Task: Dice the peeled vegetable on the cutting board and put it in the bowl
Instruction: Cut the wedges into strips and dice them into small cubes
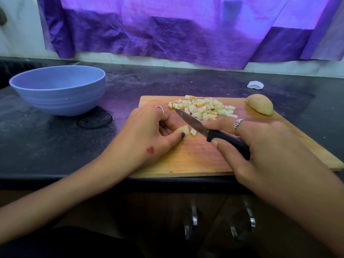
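Board (195, 157) lies on dark bench (55, 146), its near edge at the bench lip. Left hand (147, 135) rests on the board's left end, fingers curled, thumb and fingertips pinching a small pale wedge of vegetable (183, 130) down against the wood. Ring on one finger, red heart mark on the back of the hand. One cut cube (193, 132) sits just right of the wedge, touching or nearly touching the blade.

Right hand (260, 146) grips knife (210, 130) by its black handle, fingers wrapped round, thumb along the near side, forefinger extended above the handle toward the blade. Blade points up-left, tilted, tip near the left hand's ring finger; edge seems to meet the board beside the wedge, though the contact is hard to make out.

Dice (202, 108) heaped on the far middle of the board, just beyond the blade. Uncut half (260, 107), rounded side up, at the far right corner of the board, well apart from the heap.

Bowl (57, 90), blue, on the bench left of the board, apart from it; no dice visible inside from this angle. White scrap (255, 85) on the bench beyond the half. Purple cloth (167, 34) hangs behind.
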